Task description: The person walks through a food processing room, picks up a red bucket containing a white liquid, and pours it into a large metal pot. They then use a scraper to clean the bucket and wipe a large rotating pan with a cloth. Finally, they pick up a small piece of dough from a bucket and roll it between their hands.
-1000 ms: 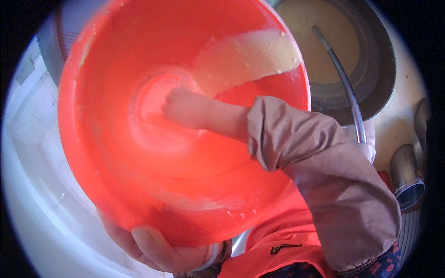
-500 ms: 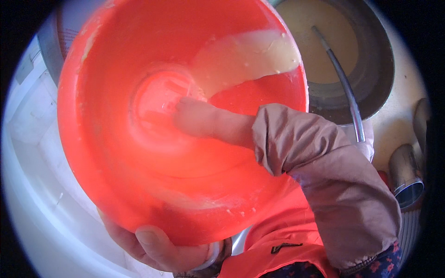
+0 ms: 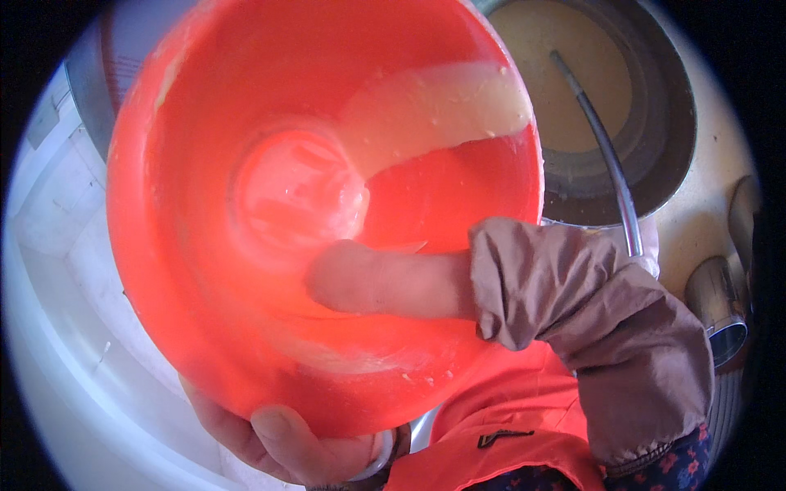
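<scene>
The fingers (image 3: pixel 214 419) of the left hand (image 3: pixel 309 448) are clamped on the lower edge of a large red bowl (image 3: pixel 205 204), thumb toward the front; the right hand (image 3: pixel 352 277) reaches inside it, near the lower inner wall, its fingers turned away, so I cannot tell whether they are spread or curled. The bowl is tilted, its mouth facing the viewer, with a pale film (image 3: pixel 438 110) on the upper right inner wall. A brown sleeve cover (image 3: pixel 630 352) wraps the right forearm. Beyond the bowl's right rim sits a dark pan (image 3: pixel 667 155) of pale liquid (image 3: pixel 565 90), a metal-handled utensil (image 3: pixel 606 151) leaning in it; a metal cylinder (image 3: pixel 714 295) lies nearby.
</scene>
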`<state>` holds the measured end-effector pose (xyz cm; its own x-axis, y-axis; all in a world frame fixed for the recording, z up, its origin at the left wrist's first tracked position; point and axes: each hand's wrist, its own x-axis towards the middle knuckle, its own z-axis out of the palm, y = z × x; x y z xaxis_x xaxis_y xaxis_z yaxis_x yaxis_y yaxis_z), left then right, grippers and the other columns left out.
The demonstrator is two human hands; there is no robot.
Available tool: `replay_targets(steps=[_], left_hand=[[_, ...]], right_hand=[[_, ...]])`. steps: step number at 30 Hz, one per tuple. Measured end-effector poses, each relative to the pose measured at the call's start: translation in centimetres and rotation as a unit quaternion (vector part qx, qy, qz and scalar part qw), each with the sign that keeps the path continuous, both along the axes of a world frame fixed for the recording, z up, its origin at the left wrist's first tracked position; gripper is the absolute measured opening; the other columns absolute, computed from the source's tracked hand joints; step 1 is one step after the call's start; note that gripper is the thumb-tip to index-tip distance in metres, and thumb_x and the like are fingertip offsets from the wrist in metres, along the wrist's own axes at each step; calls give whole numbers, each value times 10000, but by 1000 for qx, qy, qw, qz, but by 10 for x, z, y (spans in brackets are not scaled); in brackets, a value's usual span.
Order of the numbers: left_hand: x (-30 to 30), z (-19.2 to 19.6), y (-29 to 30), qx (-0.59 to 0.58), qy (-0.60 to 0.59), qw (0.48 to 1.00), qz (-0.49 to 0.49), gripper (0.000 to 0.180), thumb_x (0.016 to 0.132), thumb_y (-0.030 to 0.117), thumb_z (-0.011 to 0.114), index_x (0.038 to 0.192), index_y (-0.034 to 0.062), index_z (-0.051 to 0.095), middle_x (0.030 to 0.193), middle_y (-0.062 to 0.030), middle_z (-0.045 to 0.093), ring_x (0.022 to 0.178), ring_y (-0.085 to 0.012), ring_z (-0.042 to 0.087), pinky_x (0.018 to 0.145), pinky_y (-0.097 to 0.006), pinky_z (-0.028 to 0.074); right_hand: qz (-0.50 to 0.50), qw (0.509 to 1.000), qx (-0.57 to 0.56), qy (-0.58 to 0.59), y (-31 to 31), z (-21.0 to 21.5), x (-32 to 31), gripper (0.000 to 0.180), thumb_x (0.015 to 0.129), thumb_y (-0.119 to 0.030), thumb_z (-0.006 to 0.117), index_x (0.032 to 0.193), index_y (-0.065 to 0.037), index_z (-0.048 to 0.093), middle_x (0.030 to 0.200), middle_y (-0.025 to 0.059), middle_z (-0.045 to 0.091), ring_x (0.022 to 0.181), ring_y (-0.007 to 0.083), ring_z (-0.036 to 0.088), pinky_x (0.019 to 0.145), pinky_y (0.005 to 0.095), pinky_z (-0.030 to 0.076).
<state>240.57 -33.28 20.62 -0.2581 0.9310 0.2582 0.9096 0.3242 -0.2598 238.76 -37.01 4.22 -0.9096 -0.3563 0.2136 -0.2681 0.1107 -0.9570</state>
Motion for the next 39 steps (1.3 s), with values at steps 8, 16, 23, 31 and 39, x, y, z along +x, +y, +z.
replay_targets(steps=[8, 16, 23, 31, 39], left_hand=[[8, 2, 17, -27, 20, 999, -4, 510, 949, 386, 447, 1302, 22, 393, 1255, -282, 455, 1104, -408, 537, 833, -480, 519], [17, 3, 29, -51, 29, 998, 8, 511, 949, 394, 437, 1294, 18, 401, 1246, -287, 462, 1095, -409, 541, 831, -478, 517], [25, 1, 31, -65, 28, 997, 22, 523, 950, 404, 420, 1284, 2, 408, 1240, -291, 466, 1093, -411, 541, 832, -479, 513], [31, -4, 35, 274, -230, 892, 277, 605, 827, 323, 552, 1261, -83, 437, 1206, -233, 528, 1045, -331, 553, 840, -421, 477], [9, 48, 24, 128, -510, 802, 283, 604, 797, 8, 643, 1314, -128, 361, 1181, -202, 568, 1023, -221, 582, 864, -319, 452]], right_hand=[[-140, 973, 125, -134, 56, -29, -27, 186, 849, -154, 515, 888, -58, 670, 866, 110, 665, 784, 272, 646, 687, 356, 514], [-251, 966, -63, -22, -10, 3, -38, 301, 940, -224, 432, 1087, -36, 617, 1024, 91, 635, 909, 210, 601, 801, 317, 489], [-198, 945, 257, -36, 16, -25, -60, 376, 985, -261, 327, 1154, -5, 545, 1008, 81, 601, 879, 177, 567, 810, 324, 478], [-180, 981, 72, -11, 33, 4, -28, 389, 973, -268, 336, 1161, 14, 529, 1006, 102, 598, 869, 186, 569, 809, 337, 476], [-163, 984, 64, -35, 70, -5, -6, 394, 954, -261, 360, 1174, 25, 519, 1023, 127, 597, 883, 199, 574, 816, 348, 473]])
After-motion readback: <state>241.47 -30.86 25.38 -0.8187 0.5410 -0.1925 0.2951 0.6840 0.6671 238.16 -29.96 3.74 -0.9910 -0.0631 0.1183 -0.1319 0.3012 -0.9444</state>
